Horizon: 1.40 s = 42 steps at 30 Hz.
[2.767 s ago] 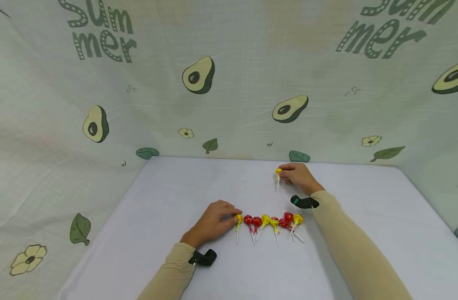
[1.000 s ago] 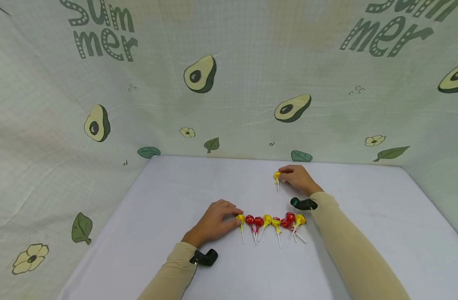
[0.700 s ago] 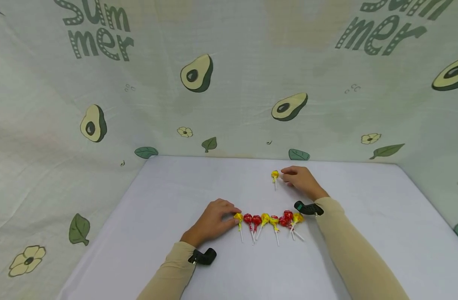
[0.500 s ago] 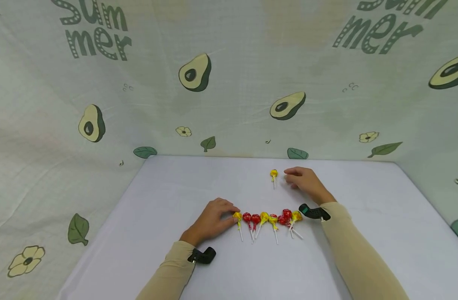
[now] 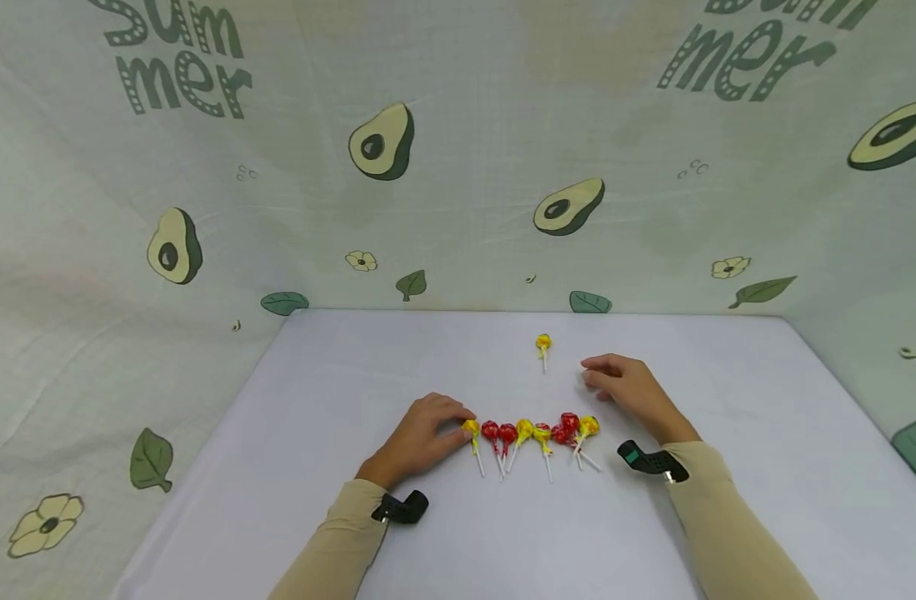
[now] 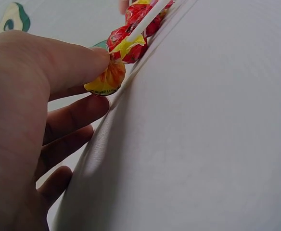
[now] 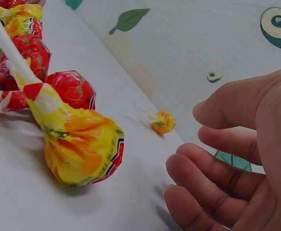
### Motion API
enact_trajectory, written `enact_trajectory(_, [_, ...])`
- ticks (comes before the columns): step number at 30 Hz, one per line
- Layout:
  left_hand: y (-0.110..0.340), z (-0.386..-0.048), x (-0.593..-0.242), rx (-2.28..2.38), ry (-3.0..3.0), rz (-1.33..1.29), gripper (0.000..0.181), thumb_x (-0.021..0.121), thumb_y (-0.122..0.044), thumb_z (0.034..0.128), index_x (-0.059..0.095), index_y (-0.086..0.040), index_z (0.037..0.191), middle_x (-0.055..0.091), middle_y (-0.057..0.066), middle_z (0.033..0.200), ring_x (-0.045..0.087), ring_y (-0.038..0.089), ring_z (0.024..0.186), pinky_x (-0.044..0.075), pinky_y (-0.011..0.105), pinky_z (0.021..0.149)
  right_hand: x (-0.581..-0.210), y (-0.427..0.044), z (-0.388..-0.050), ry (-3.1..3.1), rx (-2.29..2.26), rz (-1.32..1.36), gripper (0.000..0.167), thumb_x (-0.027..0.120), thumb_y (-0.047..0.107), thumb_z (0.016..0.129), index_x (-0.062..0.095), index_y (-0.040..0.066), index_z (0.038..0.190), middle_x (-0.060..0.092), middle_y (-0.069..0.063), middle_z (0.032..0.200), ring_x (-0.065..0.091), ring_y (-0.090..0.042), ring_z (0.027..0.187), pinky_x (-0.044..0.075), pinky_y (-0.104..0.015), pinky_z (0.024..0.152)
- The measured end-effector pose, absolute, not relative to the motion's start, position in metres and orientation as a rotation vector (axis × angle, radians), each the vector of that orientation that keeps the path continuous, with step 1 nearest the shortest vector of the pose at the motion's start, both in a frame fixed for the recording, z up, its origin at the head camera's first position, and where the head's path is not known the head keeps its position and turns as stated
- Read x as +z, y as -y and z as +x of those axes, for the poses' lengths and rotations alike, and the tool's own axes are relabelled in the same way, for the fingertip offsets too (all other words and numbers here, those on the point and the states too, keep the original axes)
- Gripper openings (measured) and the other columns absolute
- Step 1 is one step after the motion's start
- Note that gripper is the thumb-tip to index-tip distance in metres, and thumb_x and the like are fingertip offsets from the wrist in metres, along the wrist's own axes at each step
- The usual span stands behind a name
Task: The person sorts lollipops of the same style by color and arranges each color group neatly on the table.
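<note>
My left hand [image 5: 420,437] pinches the yellow lollipop [image 5: 470,426] at the left end of a row between thumb and forefinger; the left wrist view shows its orange-yellow wrapper [image 6: 107,79] at the thumb tip. Red lollipops [image 5: 490,430] and yellow ones [image 5: 523,429] lie side by side to its right, sticks toward the person. Farther back lies a single yellow lollipop [image 5: 543,342]. My right hand [image 5: 633,392] is right of that one, fingers loosely bent and holding nothing; the right wrist view shows the hand [image 7: 232,159] apart from the row's right-end yellow lollipop [image 7: 85,147].
A white table [image 5: 352,358] lies under everything. Behind it and at the left hangs a pale cloth [image 5: 458,150] printed with avocados, leaves and the word "summer". Each wrist carries a black device, the left one [image 5: 401,507] and the right one [image 5: 651,461].
My right hand has let go of the far yellow lollipop and moved right and toward the person. That lollipop lies on the table by itself. The left hand keeps its place at the row.
</note>
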State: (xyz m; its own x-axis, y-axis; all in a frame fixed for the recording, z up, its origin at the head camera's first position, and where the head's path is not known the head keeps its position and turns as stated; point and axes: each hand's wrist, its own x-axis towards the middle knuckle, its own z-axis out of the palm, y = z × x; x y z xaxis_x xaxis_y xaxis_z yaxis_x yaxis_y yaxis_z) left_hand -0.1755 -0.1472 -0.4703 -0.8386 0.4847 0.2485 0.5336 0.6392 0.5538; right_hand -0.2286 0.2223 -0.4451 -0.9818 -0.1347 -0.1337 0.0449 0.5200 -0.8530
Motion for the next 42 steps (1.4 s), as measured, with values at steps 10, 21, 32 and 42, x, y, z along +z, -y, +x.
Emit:
enact_trajectory(10, [0.148, -0.174, -0.469, -1.049, 2.796, -0.799, 0.024, 0.071, -0.027, 0.0944, 0.073, -0.023, 0.118, 0.065, -0.012, 0.117, 0.054, 0.010, 0.115, 0.043, 0.043, 0.101, -0.445, -0.229, -0.204, -2.586, -1.478, -0.059, 0.044, 0.063, 0.034, 0.099, 0.060, 0.007, 0.133, 0.060, -0.015, 0.131, 0.062, -0.026, 0.098, 0.052, -0.033, 0.083])
enact_trajectory(21, [0.149, -0.175, -0.471, -1.105, 2.759, -0.821, 0.025, 0.072, -0.025, 0.0941, 0.072, -0.020, 0.118, 0.066, -0.012, 0.115, 0.056, 0.008, 0.112, 0.044, 0.039, 0.099, -0.453, -0.237, -0.183, -2.685, -1.435, -0.166, 0.040, 0.063, 0.033, 0.100, 0.064, 0.005, 0.127, 0.068, -0.010, 0.106, 0.062, -0.024, 0.086, 0.053, -0.031, 0.071])
enact_trajectory(32, [0.149, -0.177, -0.469, -1.083, 2.769, -0.814, 0.023, 0.071, -0.028, 0.0948, 0.073, -0.021, 0.117, 0.067, -0.012, 0.115, 0.056, 0.009, 0.112, 0.044, 0.039, 0.100, -0.463, -0.230, -0.164, -2.791, -1.354, -0.222, 0.033, 0.065, 0.032, 0.099, 0.068, 0.009, 0.121, 0.069, -0.005, 0.107, 0.060, -0.020, 0.090, 0.051, -0.031, 0.073])
enact_trajectory(42, [0.148, -0.176, -0.468, -1.102, 2.798, -0.776, 0.023, 0.071, -0.027, 0.0950, 0.073, -0.022, 0.118, 0.066, -0.013, 0.115, 0.056, 0.008, 0.113, 0.044, 0.039, 0.100, -0.465, -0.223, -0.159, -2.856, -1.296, -0.236, 0.031, 0.070, 0.035, 0.095, 0.069, 0.011, 0.115, 0.064, 0.001, 0.094, 0.057, -0.018, 0.084, 0.047, -0.030, 0.072])
